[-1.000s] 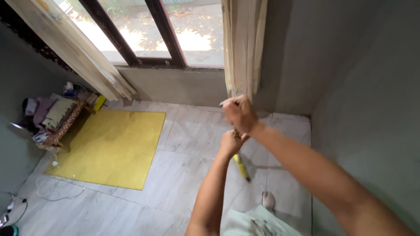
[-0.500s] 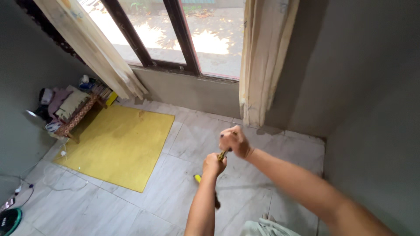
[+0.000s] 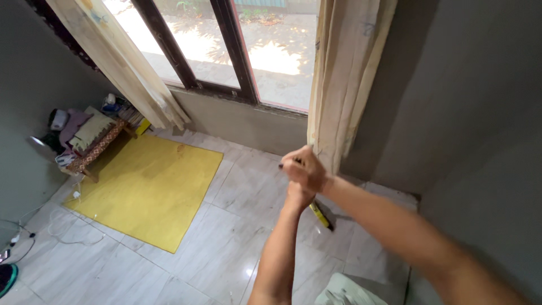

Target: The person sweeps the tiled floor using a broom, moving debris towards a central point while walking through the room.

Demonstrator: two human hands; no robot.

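Gripping yellow-handled stick [image 3: 319,214], both hands [image 3: 303,169] stacked, fingers wrapped tight; long axis apparently slanting down-right toward floor.

- Two hands are showing: the right hand [image 3: 305,168] and the left hand [image 3: 298,195].
- One yellow stick [image 3: 320,215] is poking out under them.
- One yellow mat [image 3: 148,189] is lying on the floor.
- Two curtains are hanging: the left curtain [image 3: 121,65] and the right curtain [image 3: 344,73].
- One low bench [image 3: 99,148] is sitting in the corner.
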